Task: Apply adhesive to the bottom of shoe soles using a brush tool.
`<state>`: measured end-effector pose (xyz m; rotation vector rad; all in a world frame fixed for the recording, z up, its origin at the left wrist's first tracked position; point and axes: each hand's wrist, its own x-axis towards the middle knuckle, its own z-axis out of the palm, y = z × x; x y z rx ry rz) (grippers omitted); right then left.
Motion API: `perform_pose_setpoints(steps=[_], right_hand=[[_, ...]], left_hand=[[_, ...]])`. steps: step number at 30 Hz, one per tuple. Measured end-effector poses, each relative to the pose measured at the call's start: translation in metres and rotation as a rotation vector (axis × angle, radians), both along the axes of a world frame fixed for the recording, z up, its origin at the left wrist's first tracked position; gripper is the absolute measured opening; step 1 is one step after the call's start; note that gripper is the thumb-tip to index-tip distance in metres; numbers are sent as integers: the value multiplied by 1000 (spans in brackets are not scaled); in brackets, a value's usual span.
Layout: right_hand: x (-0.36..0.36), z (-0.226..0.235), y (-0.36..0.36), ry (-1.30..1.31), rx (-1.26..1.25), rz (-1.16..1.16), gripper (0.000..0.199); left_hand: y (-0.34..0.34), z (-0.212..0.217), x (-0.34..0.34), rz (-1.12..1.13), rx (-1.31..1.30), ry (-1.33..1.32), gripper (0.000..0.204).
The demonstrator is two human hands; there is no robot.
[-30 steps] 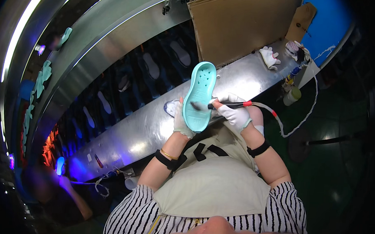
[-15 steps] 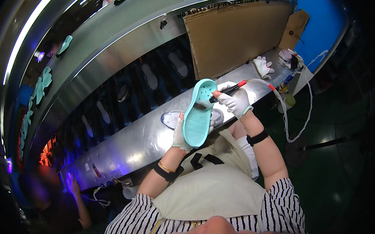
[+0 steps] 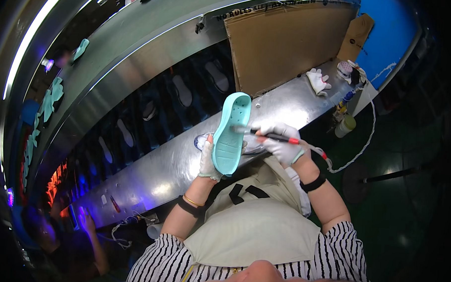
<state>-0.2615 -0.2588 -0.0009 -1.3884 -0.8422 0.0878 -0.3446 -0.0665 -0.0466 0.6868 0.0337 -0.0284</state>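
A turquoise shoe sole stands tilted over the metal bench, its hollow side toward me. My left hand, in a white fingerless glove, is closed around its lower part. In my gloved right hand is a dark-handled brush with a red band and a thin hose at its back end. The blurred brush tip is at the inner surface of the sole, just below its small holes. Behind the sole, a greyish shoe upper lies on the bench, partly hidden.
The metal bench runs beside a rack of shoes. A cardboard sheet leans at the back. A white glove, a lidded jar and a looping hose are at right. Another person's hand is at lower left.
The sole and my left hand have shifted slightly left. My right hand has moved down and turned, so the brush now lies nearly level, its tip further up the sole.
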Motion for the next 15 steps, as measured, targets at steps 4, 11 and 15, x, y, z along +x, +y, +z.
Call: perform_pose_setpoints(steps=[4, 11, 15], right_hand=[[17, 14, -4, -290, -24, -123, 18], [-2, 37, -5, -411, -139, 27, 18], [-5, 38, 8, -486, -34, 94, 19]], left_hand=[[-5, 22, -4, 27, 196, -49, 63], [9, 32, 3, 109, 264, -175, 60], [10, 43, 18, 207, 202, -177, 57]])
